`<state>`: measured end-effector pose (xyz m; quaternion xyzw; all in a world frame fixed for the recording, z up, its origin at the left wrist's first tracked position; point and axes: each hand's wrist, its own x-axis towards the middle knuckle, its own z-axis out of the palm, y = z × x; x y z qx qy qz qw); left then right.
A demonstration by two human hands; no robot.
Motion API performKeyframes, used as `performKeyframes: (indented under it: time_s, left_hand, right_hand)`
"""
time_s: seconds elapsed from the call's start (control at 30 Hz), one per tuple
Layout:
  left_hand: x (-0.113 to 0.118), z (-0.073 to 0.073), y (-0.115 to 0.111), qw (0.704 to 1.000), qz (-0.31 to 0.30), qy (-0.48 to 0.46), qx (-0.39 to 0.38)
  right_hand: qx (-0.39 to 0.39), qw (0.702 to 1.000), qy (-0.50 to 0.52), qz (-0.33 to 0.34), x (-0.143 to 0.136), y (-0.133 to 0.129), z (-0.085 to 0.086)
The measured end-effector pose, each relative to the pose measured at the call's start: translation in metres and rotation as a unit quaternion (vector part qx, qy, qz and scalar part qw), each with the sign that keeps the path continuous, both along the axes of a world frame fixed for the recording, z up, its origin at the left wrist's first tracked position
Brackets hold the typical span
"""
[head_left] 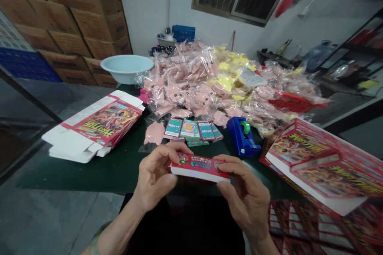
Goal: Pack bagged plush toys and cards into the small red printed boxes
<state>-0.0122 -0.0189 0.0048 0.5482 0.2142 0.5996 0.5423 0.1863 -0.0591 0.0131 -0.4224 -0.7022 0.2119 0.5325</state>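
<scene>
A red printed cardboard box [200,166] with a white lower edge is held between my two hands, just over the near edge of the dark green table [98,179]. My left hand [157,175] grips its left end, fingers behind and thumb in front. At the other end, my right hand [243,191] pinches it the same way. Beyond the box lie several printed cards [189,129] in overlapping piles. Beside them is a pink pig-like piece [154,133] in a clear bag. A blue tape dispenser [243,137] with green tape stands to the right.
Flattened red-and-white boxes [104,123] lie stacked at left. Printed boxes [317,155] fill the right side. A large heap of bagged pink and yellow pieces [203,79] covers the back, near a pale blue basin [127,65]. Cartons [62,20] stand against the wall.
</scene>
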Motion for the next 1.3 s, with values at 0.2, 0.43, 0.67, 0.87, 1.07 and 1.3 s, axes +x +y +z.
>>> performKeyframes:
  time_s: [0.2, 0.43, 0.67, 0.87, 1.07, 1.3]
  left_hand:
    - [-0.001, 0.011, 0.001, 0.986, 0.059, 0.137, 0.068]
    - [0.0, -0.006, 0.007, 0.997, 0.036, 0.035, 0.05]
    - [-0.004, -0.012, 0.011, 0.996, 0.045, 0.027, 0.073]
    - [-0.001, -0.011, 0.009, 0.99, 0.072, 0.056, 0.107]
    - [-0.001, -0.011, 0.008, 0.992, 0.067, 0.045, 0.1]
    - [0.0, -0.013, 0.007, 0.991, 0.054, 0.039, 0.113]
  right_hand:
    - [-0.006, 0.997, -0.038, -0.072, -0.011, 0.001, 0.008]
    - [0.046, 0.991, -0.06, -0.109, -0.027, 0.0, 0.009]
    - [0.142, 0.978, -0.087, -0.123, -0.03, 0.002, -0.018]
    - [0.074, 0.989, -0.081, -0.097, -0.021, 0.002, -0.008]
    - [0.064, 0.99, -0.111, -0.064, -0.018, 0.001, 0.012]
    - [0.125, 0.979, -0.144, -0.072, -0.016, -0.006, -0.008]
